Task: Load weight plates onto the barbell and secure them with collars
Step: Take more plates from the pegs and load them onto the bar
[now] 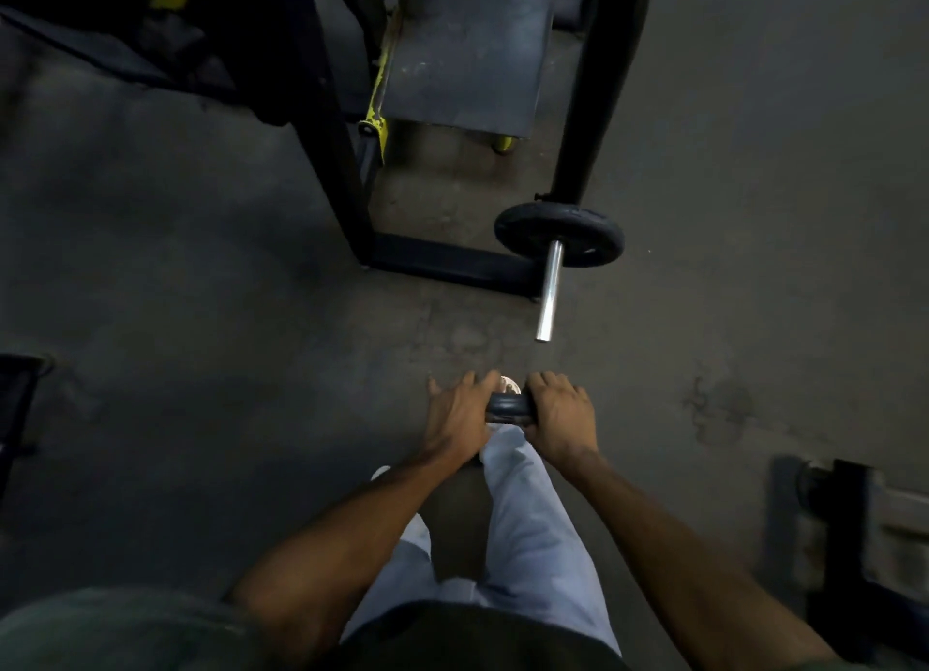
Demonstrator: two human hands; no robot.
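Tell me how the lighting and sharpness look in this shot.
Head view: dim overall, corners darkest; glare on the bare bar end; the rack at right is motion-blurred; wide-angle bending at the edges; the hands and their plate are fairly sharp.

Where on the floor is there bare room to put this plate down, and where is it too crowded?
Bare floor spreads to the left, between the black frame and the legs. Another free patch lies right of the barbell sleeve, toward the rack. It is crowded near the loaded plate and frame base. Both hands, left hand and right hand, hold the small plate.
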